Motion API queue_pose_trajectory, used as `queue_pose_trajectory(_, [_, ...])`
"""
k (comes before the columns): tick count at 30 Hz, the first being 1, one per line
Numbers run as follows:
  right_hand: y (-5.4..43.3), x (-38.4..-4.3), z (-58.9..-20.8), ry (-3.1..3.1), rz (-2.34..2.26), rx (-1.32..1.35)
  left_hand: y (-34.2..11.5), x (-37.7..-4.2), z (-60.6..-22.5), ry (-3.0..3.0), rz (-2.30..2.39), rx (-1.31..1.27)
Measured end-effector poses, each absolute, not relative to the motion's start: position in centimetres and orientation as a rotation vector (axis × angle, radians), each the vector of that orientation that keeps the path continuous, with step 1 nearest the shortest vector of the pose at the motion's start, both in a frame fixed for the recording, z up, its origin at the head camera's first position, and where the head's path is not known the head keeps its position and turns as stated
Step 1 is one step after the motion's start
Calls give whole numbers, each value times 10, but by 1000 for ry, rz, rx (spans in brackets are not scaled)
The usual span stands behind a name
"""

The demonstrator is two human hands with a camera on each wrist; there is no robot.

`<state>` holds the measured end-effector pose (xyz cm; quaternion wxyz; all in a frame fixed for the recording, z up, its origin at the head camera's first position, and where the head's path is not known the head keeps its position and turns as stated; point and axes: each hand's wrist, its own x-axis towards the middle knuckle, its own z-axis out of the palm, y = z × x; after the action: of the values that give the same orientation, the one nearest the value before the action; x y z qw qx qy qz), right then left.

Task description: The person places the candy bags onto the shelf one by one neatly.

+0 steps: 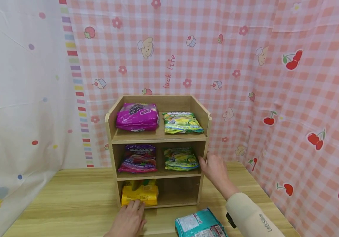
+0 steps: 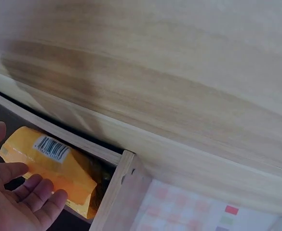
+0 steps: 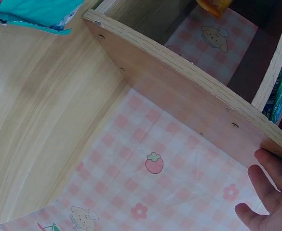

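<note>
A small three-level wooden shelf (image 1: pixel 159 176) stands on the table with snack bags on each level. On the bottom level at the left lies a yellow bag (image 1: pixel 141 194), its barcode showing in the left wrist view. My left hand (image 1: pixel 129 219) is at its front, fingers (image 2: pixel 39 192) loosely bent against the wrapper without closing round it. My right hand (image 1: pixel 215 169) holds the shelf's right side panel (image 3: pixel 179 86) at mid height, thumb at the front edge and fingers along the outer face. The thumb is hidden in the right wrist view.
Purple (image 1: pixel 137 118) and green-yellow (image 1: pixel 182 122) bags lie on the top level. A dark berry bag (image 1: pixel 138 159) and another green-yellow bag (image 1: pixel 181 160) fill the middle one. A teal bag (image 1: pixel 200 223) lies on the table in front. Checked cloth (image 1: pixel 169 49) hangs behind.
</note>
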<state>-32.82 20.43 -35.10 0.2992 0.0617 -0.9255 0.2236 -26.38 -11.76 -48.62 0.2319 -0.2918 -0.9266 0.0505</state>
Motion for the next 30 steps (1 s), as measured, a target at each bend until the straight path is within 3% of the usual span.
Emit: queue_pose_trajectory(30, [202,-325,-348,-2481,619,158,-122,-275,-476,-2621,156,-754])
